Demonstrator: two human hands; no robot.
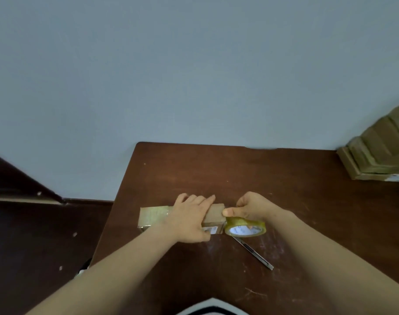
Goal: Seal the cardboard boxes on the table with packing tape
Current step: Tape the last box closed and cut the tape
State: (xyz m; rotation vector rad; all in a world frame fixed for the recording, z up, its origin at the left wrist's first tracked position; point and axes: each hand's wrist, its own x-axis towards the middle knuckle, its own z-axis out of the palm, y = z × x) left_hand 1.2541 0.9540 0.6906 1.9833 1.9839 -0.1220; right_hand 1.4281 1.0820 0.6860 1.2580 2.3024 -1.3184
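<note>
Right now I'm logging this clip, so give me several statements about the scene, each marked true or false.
1. The left hand presses flat on the small cardboard box. True.
2. The right hand holds a roll of packing tape at the box's right end. True.
3. The metal cutter is in the left hand. False: it lies on the wooden table, near the roll.
4. The stack of cardboard boxes sits at the table's left edge. False: far right.

Yellowish tape roll [245,227], tan box [157,215], dark-brown table [239,169]
</note>
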